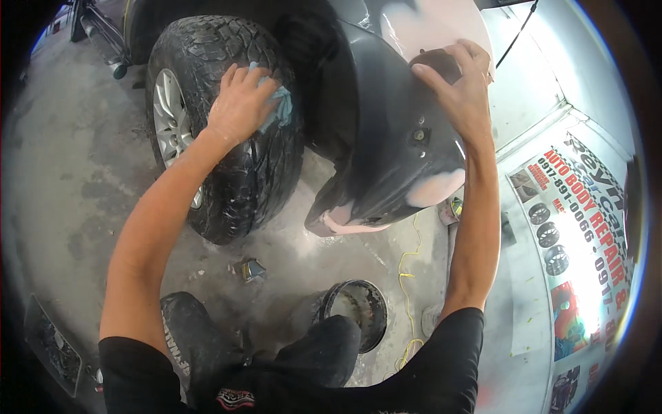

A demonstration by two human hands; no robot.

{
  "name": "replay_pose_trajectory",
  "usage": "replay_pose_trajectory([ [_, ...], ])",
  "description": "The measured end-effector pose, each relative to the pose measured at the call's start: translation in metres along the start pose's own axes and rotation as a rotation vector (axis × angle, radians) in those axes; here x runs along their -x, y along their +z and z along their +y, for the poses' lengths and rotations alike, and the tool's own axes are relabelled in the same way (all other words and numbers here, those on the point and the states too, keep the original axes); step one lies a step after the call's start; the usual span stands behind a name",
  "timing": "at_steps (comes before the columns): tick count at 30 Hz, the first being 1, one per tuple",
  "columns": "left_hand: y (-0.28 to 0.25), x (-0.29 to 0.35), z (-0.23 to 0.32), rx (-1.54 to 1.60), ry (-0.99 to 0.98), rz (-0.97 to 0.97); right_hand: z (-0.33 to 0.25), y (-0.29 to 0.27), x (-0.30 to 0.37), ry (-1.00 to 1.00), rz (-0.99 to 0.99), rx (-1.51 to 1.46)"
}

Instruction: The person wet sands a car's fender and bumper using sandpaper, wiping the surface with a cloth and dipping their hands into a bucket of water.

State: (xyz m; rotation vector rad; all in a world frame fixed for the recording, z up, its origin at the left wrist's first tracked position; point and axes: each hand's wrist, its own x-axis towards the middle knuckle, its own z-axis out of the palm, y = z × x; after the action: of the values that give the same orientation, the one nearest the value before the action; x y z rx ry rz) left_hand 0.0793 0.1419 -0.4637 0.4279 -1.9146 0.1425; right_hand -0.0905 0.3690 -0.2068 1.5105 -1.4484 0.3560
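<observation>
My left hand [238,107] rests on top of a black knobbly tire [258,172], with its fingers closed round a crumpled light-blue cloth [281,112]. To the right, my right hand [470,93] grips a dark brown sanding pad [439,63] and holds it against the car's dark bumper [386,103]. The pad's underside is hidden. Pale pink filler [420,27] covers the upper part of the bumper around the pad. Another pink patch [436,189] lies lower down. Between my hands, the dark wheel well separates tire and bumper.
A black bucket [379,317] stands on the floor by my knee. A yellow cord [405,265] runs along the floor to its right. A small container [252,270] lies below the tire. A printed banner [572,234] is at the right, a tray [52,348] at the lower left.
</observation>
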Motion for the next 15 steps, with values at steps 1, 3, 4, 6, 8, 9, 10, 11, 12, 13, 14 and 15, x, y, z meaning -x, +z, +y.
replay_pose_trajectory([
  [1, 0.001, 0.0, 0.0, -0.002, 0.0, 0.007, 0.002, 0.004, -0.002, -0.024, 0.005, -0.055],
  [3, 0.002, -0.003, 0.001, -0.003, 0.009, 0.009, -0.01, 0.01, -0.012, -0.038, 0.013, -0.109],
  [4, 0.0, -0.005, -0.002, 0.0, 0.015, 0.008, -0.023, 0.015, -0.024, -0.039, -0.008, -0.044],
  [6, -0.003, -0.004, 0.002, 0.007, 0.039, -0.012, -0.026, 0.01, -0.024, -0.013, -0.033, 0.019],
  [8, -0.002, -0.007, 0.004, -0.031, 0.019, 0.044, -0.01, 0.0, -0.014, -0.14, 0.041, 0.094],
  [9, -0.002, -0.006, 0.003, -0.015, 0.036, 0.04, -0.003, -0.008, -0.009, -0.081, -0.076, -0.084],
  [10, -0.002, -0.004, 0.002, -0.027, 0.044, 0.037, -0.003, -0.002, -0.004, -0.054, -0.045, -0.103],
  [11, -0.003, -0.001, 0.001, -0.045, 0.037, 0.035, -0.008, -0.001, -0.002, -0.018, -0.042, -0.106],
  [12, 0.0, -0.005, 0.007, -0.046, 0.028, 0.043, -0.006, -0.008, 0.002, 0.014, -0.045, -0.092],
  [13, 0.002, -0.01, 0.011, -0.05, 0.054, 0.042, 0.005, 0.01, -0.003, -0.055, 0.02, -0.02],
  [14, 0.002, -0.008, 0.011, -0.049, 0.046, 0.039, -0.004, 0.017, -0.01, -0.033, 0.034, -0.04],
  [15, 0.001, -0.006, 0.011, -0.049, 0.035, 0.039, -0.023, 0.019, -0.025, 0.026, -0.035, -0.055],
])
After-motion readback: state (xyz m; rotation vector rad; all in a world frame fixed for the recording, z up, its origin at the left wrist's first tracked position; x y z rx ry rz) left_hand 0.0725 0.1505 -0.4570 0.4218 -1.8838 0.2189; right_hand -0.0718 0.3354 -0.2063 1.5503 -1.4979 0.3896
